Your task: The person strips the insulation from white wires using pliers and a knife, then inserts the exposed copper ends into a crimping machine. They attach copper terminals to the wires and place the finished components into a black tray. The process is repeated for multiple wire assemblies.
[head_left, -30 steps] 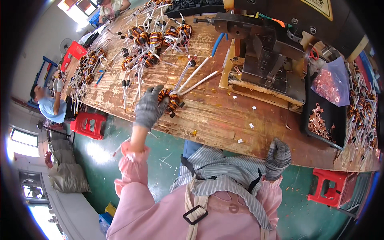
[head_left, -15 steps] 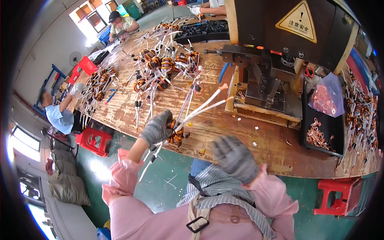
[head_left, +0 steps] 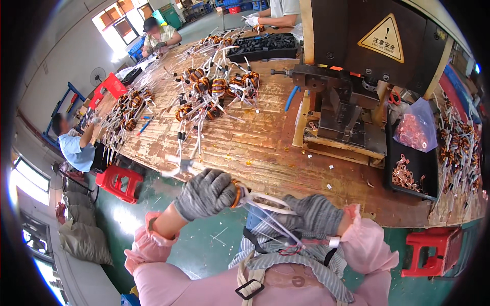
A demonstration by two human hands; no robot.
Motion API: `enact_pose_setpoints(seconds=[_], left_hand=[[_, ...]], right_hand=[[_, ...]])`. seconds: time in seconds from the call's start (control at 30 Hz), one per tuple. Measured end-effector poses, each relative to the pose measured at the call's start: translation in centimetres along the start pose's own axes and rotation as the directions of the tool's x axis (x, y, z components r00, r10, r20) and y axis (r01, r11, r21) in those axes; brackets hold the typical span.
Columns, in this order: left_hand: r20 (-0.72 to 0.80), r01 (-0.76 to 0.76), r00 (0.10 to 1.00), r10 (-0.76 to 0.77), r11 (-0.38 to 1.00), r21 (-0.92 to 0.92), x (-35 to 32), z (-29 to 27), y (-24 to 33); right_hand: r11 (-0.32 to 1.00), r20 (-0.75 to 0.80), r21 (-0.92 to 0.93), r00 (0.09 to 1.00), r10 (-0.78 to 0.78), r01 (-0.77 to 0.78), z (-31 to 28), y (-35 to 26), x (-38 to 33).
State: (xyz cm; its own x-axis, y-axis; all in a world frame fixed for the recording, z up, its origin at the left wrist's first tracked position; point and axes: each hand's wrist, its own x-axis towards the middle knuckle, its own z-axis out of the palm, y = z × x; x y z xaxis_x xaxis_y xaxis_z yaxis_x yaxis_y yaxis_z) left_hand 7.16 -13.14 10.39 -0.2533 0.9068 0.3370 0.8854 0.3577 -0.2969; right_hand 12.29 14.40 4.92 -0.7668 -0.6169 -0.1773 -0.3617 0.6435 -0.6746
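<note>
My left hand (head_left: 206,193), in a grey knit glove, is closed around a copper-wound coil (head_left: 238,194), mostly hidden by the fingers. White leads (head_left: 273,201) run from this coil across to my right hand (head_left: 319,213), also gloved in grey, whose fingers are wrapped round them. Thinner wires with dark sleeves hang below, in front of the striped apron (head_left: 270,262). More white lead ends, blurred, stick out to the left above my left hand. Both hands are in front of my body at the near table edge.
A press machine (head_left: 347,107) stands on the wooden table (head_left: 255,148). Beside it, a black tray (head_left: 431,171) holds copper terminals (head_left: 403,176) and a plastic bag (head_left: 416,127). Piles of coils (head_left: 217,89) lie beyond. Red stools (head_left: 120,181) stand near the table; other people work around it.
My left hand has pulled the coil back toward my body and turned it, so its long leads point right. My right hand, previously empty, now grips those leads.
</note>
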Motion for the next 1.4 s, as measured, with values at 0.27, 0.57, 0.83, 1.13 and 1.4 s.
enact_pose_setpoints(seconds=[0.27, 0.57, 0.83, 1.13, 1.4], left_hand=[[0.248, -0.080, 0.967, 0.052, 0.991, 0.103, 4.6, 6.4, -3.4], [0.250, 0.057, 0.968, 0.038, 0.930, -0.362, 7.7, 9.0, -1.6], [0.339, 0.085, 0.932, 0.129, 0.832, -0.549, 7.9, 12.4, -0.3], [0.545, 0.073, 0.836, 0.065, 0.971, -0.228, 10.7, 11.4, 1.4], [0.477, -0.014, 0.872, 0.111, 0.979, -0.202, 10.0, 12.5, 1.4]], right_hand=[[0.938, -0.262, 0.311, 0.962, -0.071, 0.154, 3.1, 8.5, -0.1], [0.980, -0.498, 0.130, 0.865, -0.069, 0.153, 6.3, 10.8, 2.5], [0.990, -0.507, -0.047, 0.857, 0.092, -0.134, 5.4, 7.9, 1.4], [0.963, -0.335, -0.083, 0.918, 0.213, -0.254, 2.1, 8.6, -0.5], [0.919, -0.399, -0.169, 0.877, 0.265, -0.355, 2.8, 7.8, -3.2]])
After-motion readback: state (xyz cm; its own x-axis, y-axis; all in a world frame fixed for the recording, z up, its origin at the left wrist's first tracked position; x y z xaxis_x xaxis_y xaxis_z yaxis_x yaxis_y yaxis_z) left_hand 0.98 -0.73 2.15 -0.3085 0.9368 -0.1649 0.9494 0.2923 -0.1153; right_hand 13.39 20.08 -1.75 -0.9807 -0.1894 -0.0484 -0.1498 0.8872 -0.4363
